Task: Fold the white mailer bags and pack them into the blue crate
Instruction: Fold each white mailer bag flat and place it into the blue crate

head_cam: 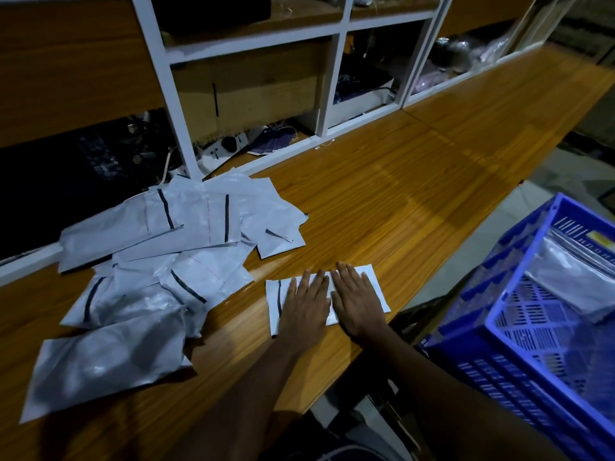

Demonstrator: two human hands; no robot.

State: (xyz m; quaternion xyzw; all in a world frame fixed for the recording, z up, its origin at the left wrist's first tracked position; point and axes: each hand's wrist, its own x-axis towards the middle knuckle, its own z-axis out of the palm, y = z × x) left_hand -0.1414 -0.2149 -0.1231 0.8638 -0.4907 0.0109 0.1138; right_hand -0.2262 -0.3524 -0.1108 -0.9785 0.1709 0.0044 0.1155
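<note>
A folded white mailer bag [377,287] lies flat on the wooden table near its front edge. My left hand [304,307] presses on its left half with fingers straight and spread. My right hand [354,302] lies flat on its right half, beside the left hand. A loose pile of unfolded white mailer bags [149,261] with dark strips covers the table to the left. The blue crate [532,327] stands off the table at the right, and a folded bag [572,271] lies inside it.
The wooden table [416,194] stretches away to the far right. White-framed shelves [332,78] with boxes and dark clutter stand behind the table. A power strip [223,148] lies at the shelf foot, behind the pile.
</note>
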